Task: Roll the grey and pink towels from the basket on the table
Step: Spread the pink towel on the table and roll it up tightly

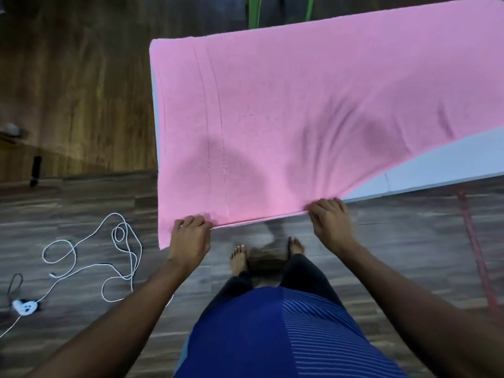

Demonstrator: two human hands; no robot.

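Over the white table's [447, 162] near edge, the left hand [191, 236] and right hand [331, 216] pinch the spread pink terry towel's [300, 105] hem; laying out seems underway, and rolling likely needs even tension.

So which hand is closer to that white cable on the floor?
Left. The left hand grips the pink towel just right of the white cable; the right hand grips the towel farther right.

The towel [300, 105] hides most of the worktop [450, 162] and runs off the right edge. At its near hem the fingers [195, 220] of the left hand [189, 241] and right hand [331, 225] curl in, tips out of sight. The green legs [255, 12] are cut off at the top; a blurred thing [12, 129] at far left is unreadable.
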